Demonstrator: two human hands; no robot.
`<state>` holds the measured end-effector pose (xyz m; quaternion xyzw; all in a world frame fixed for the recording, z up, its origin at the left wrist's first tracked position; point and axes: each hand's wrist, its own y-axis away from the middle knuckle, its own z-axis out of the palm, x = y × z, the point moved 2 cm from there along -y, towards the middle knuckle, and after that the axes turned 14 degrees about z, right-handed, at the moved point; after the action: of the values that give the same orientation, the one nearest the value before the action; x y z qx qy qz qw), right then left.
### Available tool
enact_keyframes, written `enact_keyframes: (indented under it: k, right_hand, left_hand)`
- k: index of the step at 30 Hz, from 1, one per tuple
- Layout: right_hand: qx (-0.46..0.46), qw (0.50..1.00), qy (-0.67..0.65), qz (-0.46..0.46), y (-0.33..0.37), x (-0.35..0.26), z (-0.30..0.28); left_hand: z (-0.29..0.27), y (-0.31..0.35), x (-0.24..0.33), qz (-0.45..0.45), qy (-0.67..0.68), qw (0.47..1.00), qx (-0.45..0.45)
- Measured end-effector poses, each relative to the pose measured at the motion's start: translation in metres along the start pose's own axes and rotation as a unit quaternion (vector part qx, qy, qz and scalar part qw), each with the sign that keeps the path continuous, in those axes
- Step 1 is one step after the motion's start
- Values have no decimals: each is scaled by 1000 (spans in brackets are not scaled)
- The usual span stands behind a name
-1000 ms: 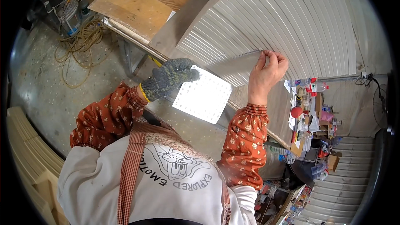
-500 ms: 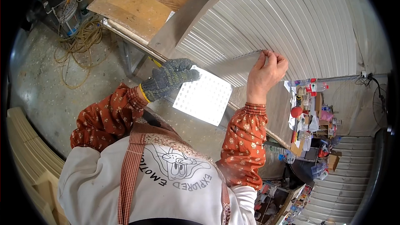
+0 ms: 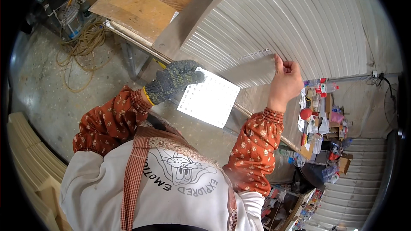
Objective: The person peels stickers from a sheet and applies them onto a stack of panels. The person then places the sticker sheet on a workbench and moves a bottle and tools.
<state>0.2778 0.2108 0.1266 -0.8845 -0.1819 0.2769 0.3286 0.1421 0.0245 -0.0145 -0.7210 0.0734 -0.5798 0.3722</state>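
Note:
My left hand [image 3: 173, 81], in a dark grey knitted glove with a yellow cuff edge, grips a white sheet [image 3: 209, 98] at its upper left corner. Rows of small round dots cover the sheet, partly washed out by glare. Bare and curled, my right hand [image 3: 286, 79] is at the lower part of a large grey piece with many parallel light ridges [image 3: 278, 21]. Its thumb and fingertip meet at the end of a row of small white round dots [image 3: 255, 54] on that piece. Whatever lies between those fingers is too small to make out.
The ridged piece rests on a wooden workbench [image 3: 141, 4]. A coiled yellowish hose [image 3: 92, 36] lies on the floor at left. Bottles, boxes and a red round object [image 3: 305, 113] crowd the right side. Long beige mouldings [image 3: 32, 162] stand at lower left.
My right hand has shifted a little right and down along the ridged piece, uncovering more of the row of white dots. The left hand and the sheet have hardly moved.

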Motion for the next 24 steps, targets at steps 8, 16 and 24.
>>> enact_keyframes:
  k: [8,16,24]
  right_hand:
    - [-56,996,-64,-7,-4,3,10]
    - [-15,967,-190,-171,7,-1,17]
    - [38,960,-175,-214,16,0,29]
  left_hand:
    - [5,-6,2,-73,62,995,14]
    - [6,-7,5,-104,78,991,23]
    - [3,-2,7,50,-66,996,14]
